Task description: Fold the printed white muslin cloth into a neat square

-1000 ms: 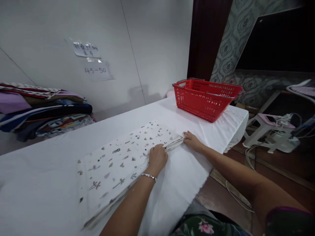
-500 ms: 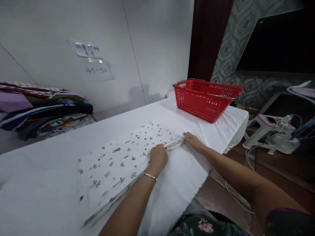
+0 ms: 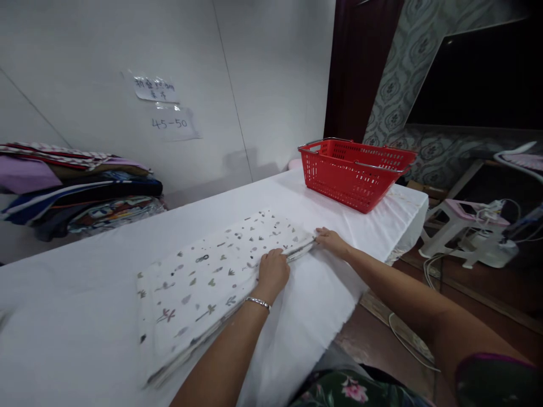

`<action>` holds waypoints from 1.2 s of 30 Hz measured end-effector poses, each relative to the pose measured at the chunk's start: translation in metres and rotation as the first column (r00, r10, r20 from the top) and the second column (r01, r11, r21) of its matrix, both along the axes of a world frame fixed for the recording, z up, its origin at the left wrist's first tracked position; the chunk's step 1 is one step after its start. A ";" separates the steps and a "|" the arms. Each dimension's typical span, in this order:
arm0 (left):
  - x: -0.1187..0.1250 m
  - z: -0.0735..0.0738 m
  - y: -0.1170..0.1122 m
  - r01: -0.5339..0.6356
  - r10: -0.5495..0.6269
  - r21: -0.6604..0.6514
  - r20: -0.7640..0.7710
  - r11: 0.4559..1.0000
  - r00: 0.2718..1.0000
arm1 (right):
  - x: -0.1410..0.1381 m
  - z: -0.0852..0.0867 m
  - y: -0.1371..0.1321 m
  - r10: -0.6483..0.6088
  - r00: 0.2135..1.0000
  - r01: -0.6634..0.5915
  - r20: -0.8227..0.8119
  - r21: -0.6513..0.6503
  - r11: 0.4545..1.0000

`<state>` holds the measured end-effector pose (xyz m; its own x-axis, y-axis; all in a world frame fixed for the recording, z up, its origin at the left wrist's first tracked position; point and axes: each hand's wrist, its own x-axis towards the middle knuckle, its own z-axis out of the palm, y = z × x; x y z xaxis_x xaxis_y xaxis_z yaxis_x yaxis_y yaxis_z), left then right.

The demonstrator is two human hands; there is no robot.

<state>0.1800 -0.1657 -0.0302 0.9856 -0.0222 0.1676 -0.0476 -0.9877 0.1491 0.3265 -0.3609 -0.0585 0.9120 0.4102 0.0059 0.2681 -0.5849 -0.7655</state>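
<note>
A white cloth (image 3: 220, 271) printed with small plants and leaves lies folded in a long rectangle of several layers, its stacked edges facing me. My left hand (image 3: 274, 270), a silver bracelet on its wrist, is closed over the near edge, right of the middle. The fingers bend over the top layer; its thumb is hidden. At the cloth's right end, my right hand (image 3: 333, 243) pinches the near corner between its fingers. The cloth rests flat on a table with a white cover (image 3: 106, 305).
A red plastic basket (image 3: 339, 178) with metal handles stands at the table's far right. Folded fabrics (image 3: 85, 192) are piled at the far left beside the wall. Two paper signs (image 3: 176, 121) hang there. Right of the table are a white stool (image 3: 449, 226) and loose cables on the floor.
The view has shifted very slightly. Both hands keep their places on the cloth, and the cloth's folds look the same.
</note>
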 end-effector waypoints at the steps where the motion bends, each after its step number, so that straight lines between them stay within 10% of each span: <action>1: 0.000 -0.001 0.000 0.012 -0.012 0.009 -0.003 1.000 1.000 | 0.001 0.000 -0.001 0.000 1.000 0.000 0.003 0.001 1.000; 12: -0.009 -0.012 -0.002 0.109 -0.114 0.113 0.034 0.987 0.993 | 0.001 0.001 -0.009 0.045 0.999 -0.044 0.017 -0.066 0.997; 20: -0.011 -0.006 -0.003 0.171 -0.168 -0.046 0.066 0.984 0.984 | -0.001 0.001 -0.015 0.105 0.994 -0.101 0.041 -0.075 0.992; 36: 0.057 0.003 -0.039 0.203 -0.204 -0.064 -0.011 0.977 0.979 | 0.006 -0.003 -0.017 0.133 0.991 -0.134 -0.018 -0.100 0.986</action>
<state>0.2369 -0.2044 -0.0269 0.9643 -0.2124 0.1580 -0.2432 -0.9464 0.2125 0.3328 -0.3777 -0.0615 0.8487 0.5264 -0.0512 0.3410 -0.6186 -0.7079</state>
